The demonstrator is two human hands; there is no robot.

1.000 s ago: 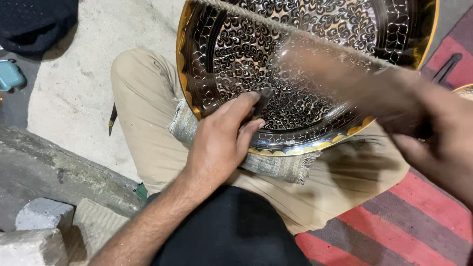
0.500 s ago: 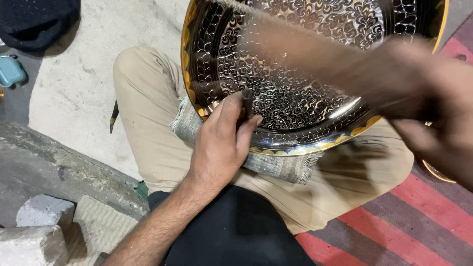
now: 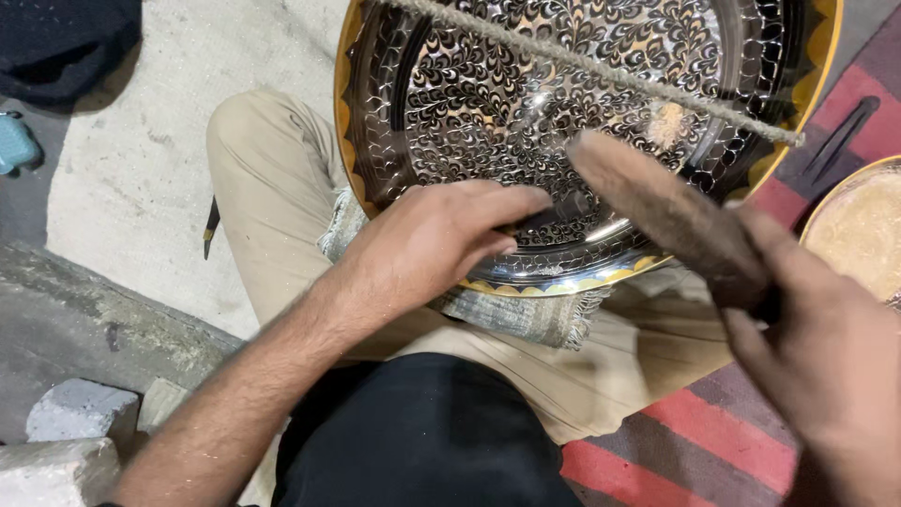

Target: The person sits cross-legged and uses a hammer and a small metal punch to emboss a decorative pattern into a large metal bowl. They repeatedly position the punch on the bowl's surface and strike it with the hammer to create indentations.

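Brass tray (image 3: pixel 450 103), densely engraved, propped on lap over folded cloth (image 3: pixel 526 314). Left hand (image 3: pixel 427 244) flat on lower rim, pinning small dark tool, likely chisel. Right hand (image 3: pixel 826 366) gripping wooden mallet (image 3: pixel 657 202), raised. Pattern nearly complete; bare patches hard to tell.

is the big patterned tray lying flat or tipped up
Tipped up: the tray leans on the lap, its lower rim on a folded cloth, steadied by the left hand.
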